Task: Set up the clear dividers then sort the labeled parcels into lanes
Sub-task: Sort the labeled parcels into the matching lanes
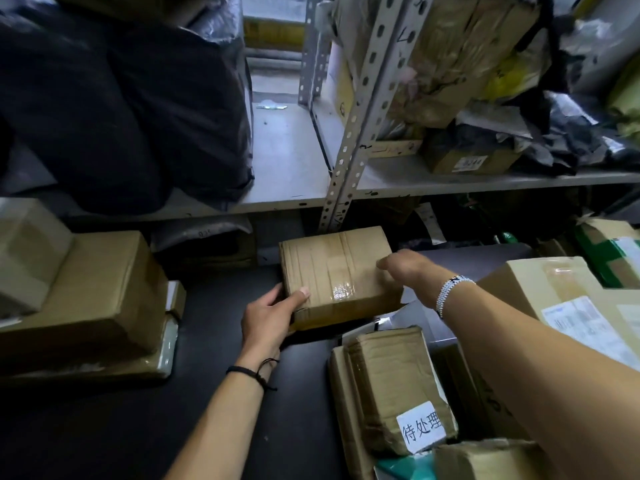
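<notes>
A taped brown cardboard parcel (pixel 332 268) lies on the dark table (pixel 214 341) just below the shelf edge. My left hand (pixel 268 317) grips its near left corner, thumb on top. My right hand (pixel 408 271) grips its right edge, fingers curled over the side, a beaded bracelet on the wrist. Nearer to me lies a wrapped parcel (pixel 391 382) with a white label of Chinese characters (pixel 420 427), stacked on another flat parcel. I see no clear divider plainly; a shiny flat sheet (pixel 415 320) under the right parcels could be one.
Stacked cardboard boxes (pixel 79 299) stand at the left. A large box with a shipping label (pixel 568 299) sits at the right. A grey metal shelf (pixel 450 181) with a perforated upright carries bags and boxes. Big dark bags (pixel 121 109) fill the upper left.
</notes>
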The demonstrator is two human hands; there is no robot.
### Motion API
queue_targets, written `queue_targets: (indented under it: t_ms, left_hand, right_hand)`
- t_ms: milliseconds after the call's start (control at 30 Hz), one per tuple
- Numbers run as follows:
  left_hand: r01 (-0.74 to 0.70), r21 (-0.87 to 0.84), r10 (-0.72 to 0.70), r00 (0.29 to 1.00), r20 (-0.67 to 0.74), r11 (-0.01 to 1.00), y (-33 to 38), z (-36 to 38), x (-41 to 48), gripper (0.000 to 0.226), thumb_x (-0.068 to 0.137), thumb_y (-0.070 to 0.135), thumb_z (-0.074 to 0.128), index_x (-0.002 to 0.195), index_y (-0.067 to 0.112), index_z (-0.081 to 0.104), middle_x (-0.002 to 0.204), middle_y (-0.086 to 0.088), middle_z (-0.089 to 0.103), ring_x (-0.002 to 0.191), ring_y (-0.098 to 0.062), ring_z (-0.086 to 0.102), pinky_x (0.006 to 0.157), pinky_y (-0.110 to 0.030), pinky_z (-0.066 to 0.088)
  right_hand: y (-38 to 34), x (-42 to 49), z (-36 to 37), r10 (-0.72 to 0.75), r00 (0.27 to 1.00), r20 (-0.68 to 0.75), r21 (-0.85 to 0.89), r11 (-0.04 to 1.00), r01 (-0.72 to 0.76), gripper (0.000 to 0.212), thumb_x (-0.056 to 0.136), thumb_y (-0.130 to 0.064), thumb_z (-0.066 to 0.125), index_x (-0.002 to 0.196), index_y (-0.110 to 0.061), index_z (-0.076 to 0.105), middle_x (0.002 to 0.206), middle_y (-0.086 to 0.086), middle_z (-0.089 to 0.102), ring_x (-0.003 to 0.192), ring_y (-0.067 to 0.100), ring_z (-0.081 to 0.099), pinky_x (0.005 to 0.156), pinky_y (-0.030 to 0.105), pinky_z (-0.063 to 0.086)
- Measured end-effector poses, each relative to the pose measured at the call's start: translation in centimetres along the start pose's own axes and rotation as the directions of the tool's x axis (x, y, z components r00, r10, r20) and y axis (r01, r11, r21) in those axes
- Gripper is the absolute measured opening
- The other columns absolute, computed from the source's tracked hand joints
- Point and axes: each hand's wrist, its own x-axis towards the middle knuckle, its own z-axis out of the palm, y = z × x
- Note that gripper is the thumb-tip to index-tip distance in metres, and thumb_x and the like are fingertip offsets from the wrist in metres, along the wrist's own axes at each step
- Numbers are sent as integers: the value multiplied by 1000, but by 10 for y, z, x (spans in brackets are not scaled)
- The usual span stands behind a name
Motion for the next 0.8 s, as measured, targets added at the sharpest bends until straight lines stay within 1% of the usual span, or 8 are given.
queue_targets:
  t_ms: [67, 133, 300, 400, 533, 633, 733, 800]
  left_hand:
    - [-2, -6, 2, 1000, 5, 1000, 0, -10, -1, 89, 48, 56, 93, 129, 28, 67, 100, 8, 78, 93, -11, 75, 86, -42, 61]
    - [1, -23, -1, 1000, 17, 1000, -1, -17, -4, 72, 65, 42, 90, 131, 27, 65, 99, 7, 78, 92, -11, 75, 79, -36, 62]
    - [-11, -66, 11, 1000, 10, 998, 8, -27, -17, 47, 84, 29, 79, 129, 23, 67, 90, 10, 77, 89, -11, 72, 70, -27, 56]
    - [-12, -96, 14, 1000, 11, 995, 9, -36, -25, 46, 86, 29, 76, 131, 20, 65, 92, 10, 73, 89, -10, 67, 70, -27, 54]
    - [-17, -145, 20, 1000, 20, 989, 16, -52, -37, 52, 86, 29, 76, 134, 16, 63, 107, 0, 74, 103, -19, 67, 78, -33, 56]
    - [-14, -235, 21, 999, 29, 972, 25, -68, -52, 47, 90, 24, 72, 134, 14, 61, 116, -7, 71, 109, -22, 66, 87, -38, 56]
    - [-8, -329, 21, 999, 35, 944, 32, -85, -68, 33, 93, 19, 66, 126, 16, 65, 120, -11, 70, 111, -23, 64, 81, -37, 54]
    - [-26, -394, 49, 998, 49, 919, 35, -97, -82, 24, 94, 16, 62, 118, 15, 68, 117, -11, 73, 112, -24, 64, 82, -39, 53]
  right_hand:
    - [-2, -3, 5, -19, 998, 57, -5, 1000, 19, 41, 101, -31, 56, 135, -7, 56, 130, 10, 59, 114, 28, 56, 101, 41, 45]
    - [-5, -9, 10, -36, 996, 81, -13, 999, 37, 42, 101, -32, 57, 135, -7, 55, 125, 8, 57, 112, 26, 53, 94, 38, 41]
    - [-22, -27, 14, -99, 993, 59, -34, 994, 101, 42, 100, -29, 59, 137, -8, 56, 135, 12, 57, 123, 30, 54, 95, 39, 42]
    - [-31, -42, 14, -141, 988, 66, -46, 988, 144, 40, 100, -28, 59, 135, -9, 57, 134, 12, 59, 122, 29, 55, 90, 36, 43]
    - [-38, -65, 11, -231, 969, 85, -33, 972, 234, 39, 99, -27, 61, 135, -14, 58, 127, 8, 60, 113, 26, 58, 87, 36, 46]
    - [-49, -91, 10, -352, 930, 103, -46, 933, 358, 40, 98, -26, 62, 137, -18, 57, 123, 5, 62, 110, 24, 59, 92, 39, 53]
    - [-61, -123, 10, -498, 858, 123, -111, 853, 511, 47, 96, -29, 65, 141, -21, 55, 128, 5, 61, 113, 25, 60, 99, 46, 53]
    - [-66, -146, 8, -585, 803, 115, -174, 784, 596, 52, 94, -35, 66, 143, -28, 52, 132, 2, 56, 117, 26, 57, 104, 52, 47]
